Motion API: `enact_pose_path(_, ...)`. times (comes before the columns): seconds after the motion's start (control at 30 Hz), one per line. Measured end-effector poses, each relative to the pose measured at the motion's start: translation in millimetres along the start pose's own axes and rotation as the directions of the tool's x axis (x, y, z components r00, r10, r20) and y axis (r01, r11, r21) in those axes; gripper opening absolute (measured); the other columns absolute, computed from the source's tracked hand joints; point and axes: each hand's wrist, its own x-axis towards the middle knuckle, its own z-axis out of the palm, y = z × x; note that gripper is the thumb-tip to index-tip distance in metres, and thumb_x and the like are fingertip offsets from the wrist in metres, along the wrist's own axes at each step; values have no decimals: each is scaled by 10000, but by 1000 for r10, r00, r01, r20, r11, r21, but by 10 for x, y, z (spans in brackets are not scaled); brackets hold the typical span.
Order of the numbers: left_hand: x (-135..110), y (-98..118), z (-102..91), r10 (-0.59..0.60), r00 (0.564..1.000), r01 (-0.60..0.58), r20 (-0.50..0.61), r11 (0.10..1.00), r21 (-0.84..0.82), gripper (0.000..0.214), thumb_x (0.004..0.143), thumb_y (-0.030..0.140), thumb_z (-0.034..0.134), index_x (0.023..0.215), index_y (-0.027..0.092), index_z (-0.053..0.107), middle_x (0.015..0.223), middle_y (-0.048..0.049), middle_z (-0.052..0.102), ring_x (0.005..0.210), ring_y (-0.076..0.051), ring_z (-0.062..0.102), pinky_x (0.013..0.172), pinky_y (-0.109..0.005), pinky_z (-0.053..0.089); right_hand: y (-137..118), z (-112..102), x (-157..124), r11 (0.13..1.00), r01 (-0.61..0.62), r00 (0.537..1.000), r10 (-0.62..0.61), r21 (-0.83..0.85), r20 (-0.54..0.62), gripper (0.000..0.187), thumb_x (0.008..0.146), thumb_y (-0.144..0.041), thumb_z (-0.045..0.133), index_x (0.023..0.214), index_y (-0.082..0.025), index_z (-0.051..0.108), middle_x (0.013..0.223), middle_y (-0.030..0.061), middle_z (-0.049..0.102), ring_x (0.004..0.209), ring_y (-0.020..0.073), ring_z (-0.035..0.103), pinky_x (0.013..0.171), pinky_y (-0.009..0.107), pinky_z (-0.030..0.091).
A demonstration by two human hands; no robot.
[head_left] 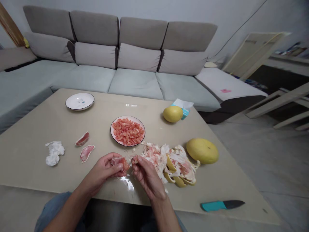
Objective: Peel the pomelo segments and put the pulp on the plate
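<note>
Just in front of the dark-rimmed plate (137, 120), I see the fruit segment (125, 165) in the left hand (106, 168), fingers curled firmly round it, red flesh partly bared; the right hand (148, 178) pinches a small scrap (136, 159) between closed fingertips. That plate is heaped with loose red pulp (127, 132). Right of it and nearer spreads a peel pile (178, 164). Beyond it leftward sits a blue-printed plate (74, 100); beyond it rightward, a tissue pack (185, 114) with a white tissue (183, 104) sticking out.
</note>
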Motion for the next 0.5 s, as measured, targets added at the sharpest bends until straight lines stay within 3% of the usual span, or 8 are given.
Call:
enact_pose_path(0.07,16,13,-16,2,999,-2,-37,1000,-14,300,744,313,758,961,153,627,857,-26,662,767,-139,639,816,-313,530,-78,15,145,970,86,996,-90,-230,-6,306,772,-459,707,811,-156,694,731,14,635,595,100,584,588,213,533)
enact_pose_path(0.13,44,16,-40,23,997,-24,-73,1000,-12,308,741,329,756,956,151,625,896,-42,674,821,-156,646,855,-328,520,-172,48,356,829,218,969,-245,-515,17,334,821,-477,634,865,-152,700,753,39,662,655,146,629,656,287,554)
enact_pose_path(0.27,124,-22,-100,109,986,-103,-125,993,57,333,744,353,742,962,150,595,900,-64,697,835,-174,655,846,-339,514,-315,173,674,653,343,903,-427,-675,46,302,742,-378,723,970,-180,719,1063,99,676,996,239,614,903,402,486)
enact_pose_path(0.37,168,-68,-128,149,979,-133,-137,984,120,327,750,338,729,966,162,558,809,-34,689,724,-152,642,751,-310,514,-316,238,570,537,406,876,-459,-740,149,242,774,-290,699,1004,-222,730,1154,87,645,1109,239,560,961,388,441)
enact_pose_path(0.43,173,-88,-130,163,978,-146,-128,981,131,316,761,326,714,976,174,539,800,-19,676,698,-145,629,696,-288,503,-282,239,385,401,461,869,-387,-792,310,191,852,-247,619,1010,-237,726,1047,69,686,1003,210,612,891,354,478)
enact_pose_path(0.5,163,-91,-121,161,981,-146,-109,980,138,288,768,320,703,960,178,540,781,-2,652,681,-137,615,659,-268,490,-243,218,205,303,501,845,-372,-810,383,176,876,-225,595,999,-234,720,992,64,697,937,200,631,841,335,495)
